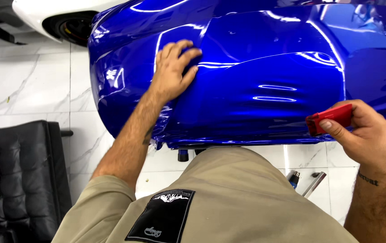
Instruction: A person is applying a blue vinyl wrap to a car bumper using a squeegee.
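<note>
A: State both hands.

B: Left hand (173, 72) lies open, palm flat on the blue film (256, 72). Right hand (359, 132) pinches the red squeegee (330, 119) between thumb and fingers, at the film's lower edge.

A: Film appearance?

B: Glossy deep blue, mirror-like, covering the panel (112, 85) ahead of both hands; 2 small ridges show between them.

A: Handling?

B: Likely thin, soft, crease-prone and slippery. Press with a flat palm; hold loose edges only.
</note>
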